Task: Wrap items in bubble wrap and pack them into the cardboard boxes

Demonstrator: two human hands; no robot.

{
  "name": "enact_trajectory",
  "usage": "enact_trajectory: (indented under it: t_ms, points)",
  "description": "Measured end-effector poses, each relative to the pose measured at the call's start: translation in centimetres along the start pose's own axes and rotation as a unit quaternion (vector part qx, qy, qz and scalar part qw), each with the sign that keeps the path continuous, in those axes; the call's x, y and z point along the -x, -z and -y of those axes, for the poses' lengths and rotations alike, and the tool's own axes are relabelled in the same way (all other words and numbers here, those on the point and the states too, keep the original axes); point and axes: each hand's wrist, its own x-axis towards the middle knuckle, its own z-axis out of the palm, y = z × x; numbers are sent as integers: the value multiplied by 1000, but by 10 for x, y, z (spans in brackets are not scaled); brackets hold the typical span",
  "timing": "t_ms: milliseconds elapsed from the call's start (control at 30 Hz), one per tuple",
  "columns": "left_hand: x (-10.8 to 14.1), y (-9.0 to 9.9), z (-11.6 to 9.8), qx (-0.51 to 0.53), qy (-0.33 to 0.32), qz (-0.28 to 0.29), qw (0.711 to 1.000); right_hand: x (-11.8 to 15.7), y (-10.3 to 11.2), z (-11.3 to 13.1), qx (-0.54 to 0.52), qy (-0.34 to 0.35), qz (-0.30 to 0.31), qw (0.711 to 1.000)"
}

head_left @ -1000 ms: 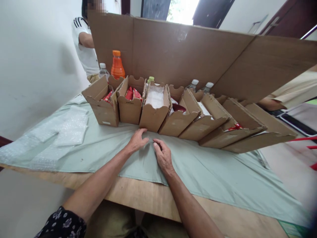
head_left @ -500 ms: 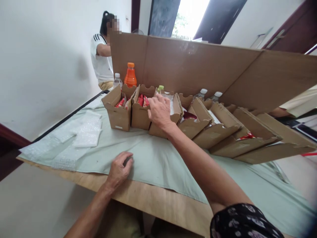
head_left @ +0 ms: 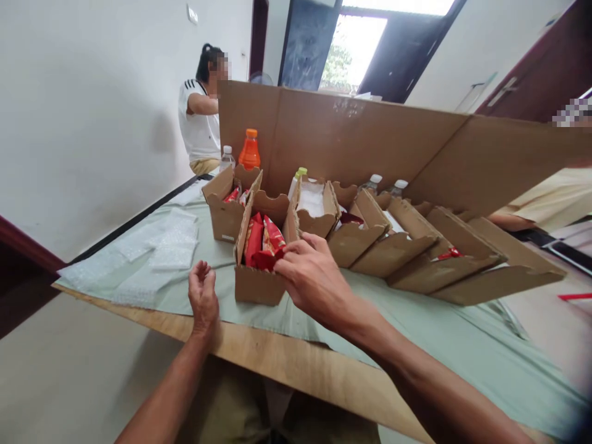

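A cardboard box [head_left: 259, 288] stands upright on the green cloth [head_left: 370, 308], nearer the table's front edge than the other boxes. Its open top shows red packets [head_left: 253, 239] leaning inside. The right hand [head_left: 311, 277] grips its front right corner, fingers bent over the rim (whether the tips also touch a packet, I cannot tell). The left hand [head_left: 203, 301] is just beside the box's left side, apart from it, palm turned inward, fingers loosely curled and grasping nothing that shows.

Behind and to the left is a smaller-looking box [head_left: 224, 221], also with red packets. To the right runs a row of open boxes [head_left: 365, 250], several of them tilted; the nearest holds something white [head_left: 312, 200]. Bubble wrap [head_left: 173, 250] lies flat on the cloth at the left. Bare wood [head_left: 277, 342] shows along the table edge. At the back, an orange bottle [head_left: 250, 153] stands before a tall cardboard sheet [head_left: 342, 139], and a person in a white shirt [head_left: 201, 132] is beyond its left end.
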Motion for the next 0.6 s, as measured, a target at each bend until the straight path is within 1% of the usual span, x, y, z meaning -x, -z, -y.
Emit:
enact_trajectory:
  t_ms: [67, 100, 133, 167, 200, 267, 300, 333, 367, 433, 467, 533, 600]
  points:
    - [-2, 2, -4, -3, 4, 5, 1000, 38, 22, -5, -34, 19, 9, 999]
    - [-2, 3, -7, -7, 3, 16, 1000, 56, 32, -12, -45, 17, -1, 999]
    - [1, 4, -11, -12, 2, 30, 999, 74, 41, -22, -49, 2, -24, 998]
    - [5, 5, -15, -17, 0, 48, 999, 92, 49, -32, -41, -28, -68, 996]
    - [10, 5, -18, -22, -3, 70, 997, 111, 55, -41, -21, -78, -113, 990]
    - [25, 8, -24, -30, -20, 117, 992, 148, 62, -52, 14, -201, -195, 960]
    - [33, 11, -26, -34, -30, 141, 989, 167, 62, -53, 13, -259, -215, 942]
    - [41, 14, -28, -38, -41, 161, 985, 184, 59, -51, -4, -307, -217, 926]
    - [48, 17, -30, -42, -52, 175, 982, 200, 55, -48, -37, -343, -202, 916]
    - [54, 22, -35, -43, -69, 192, 978, 222, 38, -36, -125, -382, -150, 904]
    - [53, 24, -38, -40, -78, 199, 976, 227, 26, -29, -168, -385, -122, 899]
    - [44, 21, -45, -28, -95, 218, 971, 228, 0, -14, -239, -367, -84, 895]
    - [32, 12, -51, -13, -99, 247, 964, 216, -27, -1, -278, -336, -77, 897]
